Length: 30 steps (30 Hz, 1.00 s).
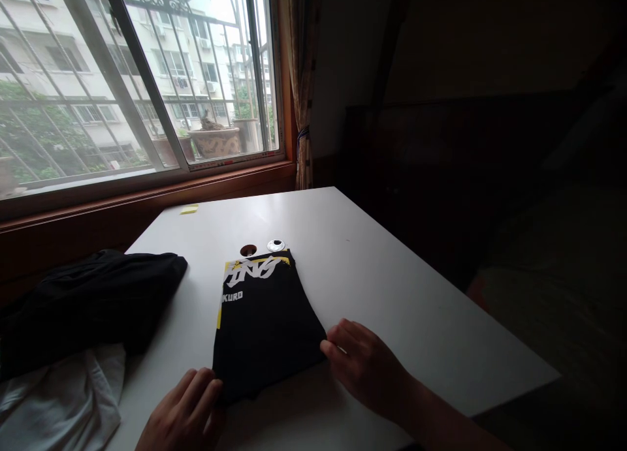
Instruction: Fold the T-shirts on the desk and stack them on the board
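A black T-shirt (264, 333), folded into a narrow panel with white and yellow lettering at its far end, lies on the white table (392, 294). My left hand (183, 408) is closed at the near left corner of the shirt, its thumb partly hidden. At the near right corner my right hand (365, 366) pinches the cloth between thumb and fingers. The near edge of the shirt stretches between both hands.
To the left lie a heap of black cloth (98, 294) and a pale grey cloth (73, 399). Beyond the shirt are a round table hole (248, 250) and a silvery round cover (276, 245). A yellow sticker (189, 209) sits near the far edge, below the window (147, 85).
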{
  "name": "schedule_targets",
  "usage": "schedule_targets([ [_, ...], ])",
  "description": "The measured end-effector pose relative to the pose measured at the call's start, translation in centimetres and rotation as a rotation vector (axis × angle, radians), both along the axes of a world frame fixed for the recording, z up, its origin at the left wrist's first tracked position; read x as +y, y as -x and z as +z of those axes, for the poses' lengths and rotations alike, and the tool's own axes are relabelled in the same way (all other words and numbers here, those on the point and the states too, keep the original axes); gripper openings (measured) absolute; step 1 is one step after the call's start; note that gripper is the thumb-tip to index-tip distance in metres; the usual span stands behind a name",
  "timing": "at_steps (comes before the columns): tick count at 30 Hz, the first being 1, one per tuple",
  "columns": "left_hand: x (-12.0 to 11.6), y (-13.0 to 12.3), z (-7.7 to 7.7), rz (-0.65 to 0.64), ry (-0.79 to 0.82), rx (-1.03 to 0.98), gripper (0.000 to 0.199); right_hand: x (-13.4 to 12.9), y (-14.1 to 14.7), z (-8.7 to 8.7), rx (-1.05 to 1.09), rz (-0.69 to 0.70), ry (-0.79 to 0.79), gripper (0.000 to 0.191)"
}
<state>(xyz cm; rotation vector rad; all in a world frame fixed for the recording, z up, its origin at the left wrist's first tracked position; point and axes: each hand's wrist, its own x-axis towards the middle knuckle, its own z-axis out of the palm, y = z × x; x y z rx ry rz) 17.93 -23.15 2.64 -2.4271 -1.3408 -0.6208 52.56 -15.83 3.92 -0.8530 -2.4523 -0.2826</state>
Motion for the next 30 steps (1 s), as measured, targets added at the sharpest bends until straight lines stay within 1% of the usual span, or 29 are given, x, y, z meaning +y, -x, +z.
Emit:
schedule_targets([
  [3,0.1,0.4,-0.3,-0.029,0.021,0.028,0.021,0.0,-0.2,-0.2,0.007,0.007,0.068,0.024],
  [5,0.2,0.7,-0.5,-0.064,-0.006,0.055,0.025,0.0,-0.3,-0.5,-0.011,0.013,0.113,0.024],
  [8,0.4,1.1,-0.4,-0.108,-0.06,0.09,0.026,-0.1,-0.7,-1.0,-0.053,0.014,0.154,0.025],
  [11,0.5,1.4,0.2,-0.138,-0.037,0.107,0.026,-0.2,-1.0,-1.1,-0.089,0.001,0.209,0.025],
  [16,0.6,1.6,1.3,-0.199,-0.003,0.159,0.026,-0.2,-1.4,-0.9,-0.144,-0.025,0.307,0.024],
  [19,0.7,1.6,2.0,-0.215,0.026,0.164,0.018,-0.2,-1.6,-0.6,-0.165,-0.035,0.341,0.021],
  [22,0.8,1.5,2.6,-0.226,0.084,0.137,0.012,0.0,-1.6,0.1,-0.152,-0.036,0.328,0.017],
  [25,1.3,1.3,3.2,-0.21,0.107,0.096,0.015,0.6,-1.2,1.7,-0.095,-0.026,0.303,0.01],
  [28,2.7,0.7,3.6,-0.158,0.095,0.049,0.02,1.6,0.0,3.5,0.002,-0.027,0.267,0.013],
  [30,4.1,0.2,3.4,-0.121,0.104,0.061,0.029,2.3,1.4,4.2,0.073,-0.013,0.254,0.016],
])
